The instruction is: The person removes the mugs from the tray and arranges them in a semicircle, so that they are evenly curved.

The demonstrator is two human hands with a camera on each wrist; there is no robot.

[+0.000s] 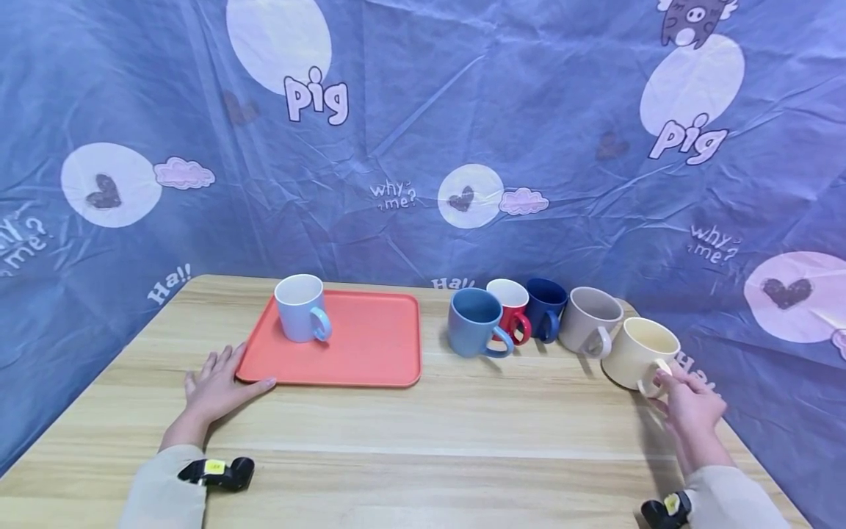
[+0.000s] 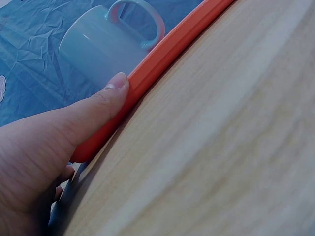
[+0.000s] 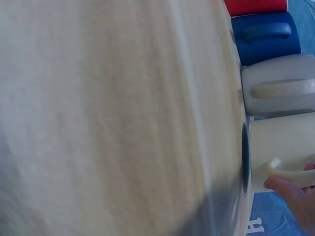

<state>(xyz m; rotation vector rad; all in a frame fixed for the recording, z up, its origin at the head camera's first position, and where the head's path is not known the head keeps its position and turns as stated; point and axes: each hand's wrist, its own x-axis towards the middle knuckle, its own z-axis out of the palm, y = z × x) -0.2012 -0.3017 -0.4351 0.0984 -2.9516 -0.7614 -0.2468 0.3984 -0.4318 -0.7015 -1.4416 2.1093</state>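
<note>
My right hand pinches the handle of a cream mug at the right end of a group of mugs. In the right wrist view, the thumb presses on that handle, and a dark shadow shows along the mug's base. My left hand rests at the near left corner of a coral-red tray, fingers spread along its left side. Its thumb lies straight against the front rim in the left wrist view. A light blue mug stands upright on the tray's left part, handle toward the right.
Left of the cream mug stand a grey mug, a navy mug, a red mug with white inside, and a steel-blue mug in front of it. A printed blue cloth hangs behind the wooden table.
</note>
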